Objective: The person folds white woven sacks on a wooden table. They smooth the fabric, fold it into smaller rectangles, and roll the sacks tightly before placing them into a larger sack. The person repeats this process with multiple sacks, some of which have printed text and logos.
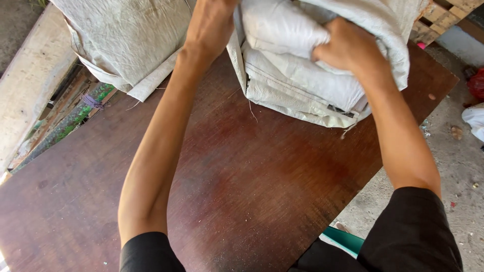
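A white woven sack (302,80) lies on the far part of a dark brown wooden board (242,181). My right hand (348,48) is closed on a bunched fold of the sack near its top. My left hand (209,25) reaches to the sack's left edge at the top of the view; its fingers are cut off by the frame, and its grip cannot be made out. Both forearms stretch out over the board.
A second pale woven sack (126,40) sits at the board's far left. Wooden planks and green scraps (65,121) lie left of the board. A wooden pallet (443,17) stands far right, above a concrete floor (454,166) with debris.
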